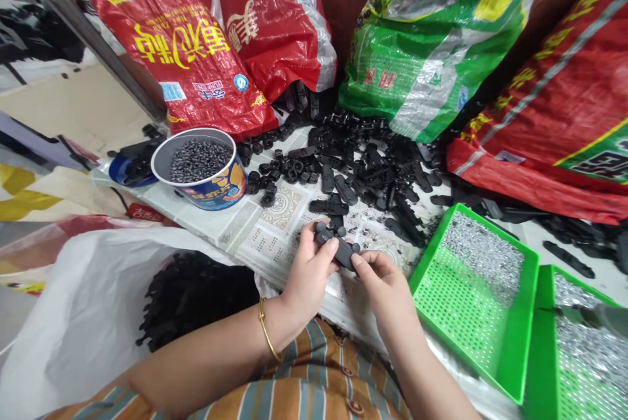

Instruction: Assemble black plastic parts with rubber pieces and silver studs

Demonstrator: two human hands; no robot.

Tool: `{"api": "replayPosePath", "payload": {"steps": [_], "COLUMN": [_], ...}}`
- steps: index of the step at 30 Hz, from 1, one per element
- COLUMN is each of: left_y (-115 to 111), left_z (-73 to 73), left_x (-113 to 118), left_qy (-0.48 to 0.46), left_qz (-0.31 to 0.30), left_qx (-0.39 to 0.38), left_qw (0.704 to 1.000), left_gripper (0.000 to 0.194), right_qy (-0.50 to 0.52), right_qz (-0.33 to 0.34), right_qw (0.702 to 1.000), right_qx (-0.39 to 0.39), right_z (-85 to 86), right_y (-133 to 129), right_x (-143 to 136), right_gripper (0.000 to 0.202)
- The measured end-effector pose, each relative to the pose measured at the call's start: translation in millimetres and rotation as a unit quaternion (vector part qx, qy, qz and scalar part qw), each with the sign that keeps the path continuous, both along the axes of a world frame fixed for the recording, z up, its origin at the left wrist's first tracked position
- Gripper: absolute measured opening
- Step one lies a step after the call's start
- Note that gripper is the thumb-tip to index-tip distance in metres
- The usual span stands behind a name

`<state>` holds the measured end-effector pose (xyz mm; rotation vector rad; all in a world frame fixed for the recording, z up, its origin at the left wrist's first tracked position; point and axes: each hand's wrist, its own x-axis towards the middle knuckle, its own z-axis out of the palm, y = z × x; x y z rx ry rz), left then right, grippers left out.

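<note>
Over the table's near edge, my left hand (pixel 314 271) holds a small black plastic part (pixel 338 248) with round knobs along its sides. The fingers and thumb of my right hand (pixel 377 276) pinch the right end of the same part. Just beyond my hands, more black parts (pixel 370 171) lie in a loose heap on the patterned tabletop (pixel 267 240). To the left of the heap stands a blue tub (pixel 213 192) filled with small dark pieces. A green perforated tray (pixel 461 315) with small silvery pieces is to the right of my right hand.
Red bags (pixel 196 73) and a green bag (pixel 426 67) stand along the back, with another red bag (pixel 554 99) at right. A second green tray (pixel 544 341) sits at lower right, a tool (pixel 593 316) above it. A white sack (pixel 93 296) of black parts is at lower left.
</note>
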<state>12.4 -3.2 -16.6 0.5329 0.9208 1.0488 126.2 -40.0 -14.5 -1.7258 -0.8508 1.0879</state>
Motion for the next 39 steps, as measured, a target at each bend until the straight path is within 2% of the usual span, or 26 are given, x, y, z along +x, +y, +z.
{"api": "replayPosePath", "payload": {"steps": [8,12,14,17,19,22,24,26,30,32,35,39], "left_y": [0.2,0.4,-0.2,-1.6,-2.6,-3.6,-4.1,-4.4,-3.5,-2.2,0.0,1.1], "left_z": [-1.2,-1.8,-1.5,-1.2,-1.2,-1.3,-1.2,-1.0,0.6,2.0,4.2,4.6], "left_x": [4.0,2.8,2.6,3.5,4.5,5.4,5.6,5.8,6.9,7.1,6.2,4.5], "left_qy": [-0.063,-0.082,-0.091,-0.098,-0.102,-0.114,-0.122,-0.126,-0.139,-0.144,-0.124,-0.093], "left_qz": [0.022,0.027,0.032,0.037,0.039,0.037,0.032,0.028,0.033,0.034,0.032,0.04], "left_qx": [-0.02,-0.021,-0.022,-0.022,-0.021,-0.021,-0.021,-0.022,-0.021,-0.018,-0.029,-0.022], "left_qw": [0.998,0.996,0.995,0.994,0.994,0.993,0.992,0.991,0.989,0.989,0.991,0.995], "left_gripper": [0.026,0.023,0.022,0.021,0.021,0.021,0.02,0.019,0.019,0.021,0.025,0.023], "right_qy": [-0.021,-0.003,0.037,0.134,0.154,0.029,-0.064,-0.083,-0.023,0.043,0.144,0.203], "right_qz": [-0.024,-0.012,-0.011,-0.051,-0.072,-0.052,-0.039,-0.038,-0.034,-0.018,-0.034,-0.066], "right_qw": [0.999,1.0,0.999,0.99,0.985,0.998,0.996,0.995,0.999,0.999,0.989,0.977], "right_qx": [0.003,0.01,0.005,-0.003,-0.004,0.019,0.047,0.042,-0.007,-0.015,-0.001,0.025], "right_z": [-1.3,-4.0,-5.8,-8.2,-8.4,-6.0,-3.9,-2.7,-4.3,-6.0,-7.7,-7.2], "right_y": [5.8,6.5,6.5,5.8,4.7,3.1,2.7,3.0,3.2,2.8,2.8,4.2], "right_x": [-0.1,1.6,1.1,-1.9,-3.8,-4.3,-3.5,-2.9,-3.0,-2.9,-2.8,-5.8], "right_gripper": [0.03,0.029,0.029,0.031,0.031,0.027,0.025,0.025,0.032,0.034,0.032,0.029]}}
